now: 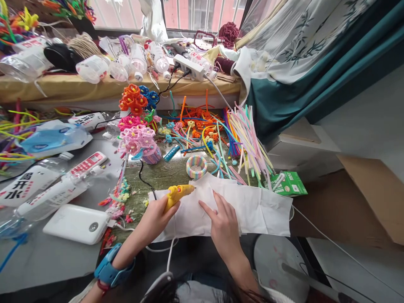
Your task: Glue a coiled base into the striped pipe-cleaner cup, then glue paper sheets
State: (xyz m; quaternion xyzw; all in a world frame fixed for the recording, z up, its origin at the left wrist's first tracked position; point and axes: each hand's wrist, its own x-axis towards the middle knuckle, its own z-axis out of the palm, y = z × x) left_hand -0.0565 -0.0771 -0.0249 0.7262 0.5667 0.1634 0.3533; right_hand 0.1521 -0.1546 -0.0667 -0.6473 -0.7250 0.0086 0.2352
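My left hand (162,214) is wrapped around a yellow hot glue gun (177,194), its nozzle pointing right over a white cloth (252,210) laid across the table's front. A black cord trails from the gun toward the back. My right hand (222,219) rests on the cloth with its index and middle fingers spread, holding nothing. Just beyond the cloth stands a small ring-shaped basket (196,167) of pastel stripes. Behind the gun is a striped pot with pink pipe-cleaner flowers (139,141).
Loose pastel pipe cleaners (249,143) lie at the back right, with a green packet (288,183) near them. On the left are plastic bottles (59,191), a white power bank (77,224) and a blue wipes pack (55,136). A power strip (189,66) sits on the windowsill.
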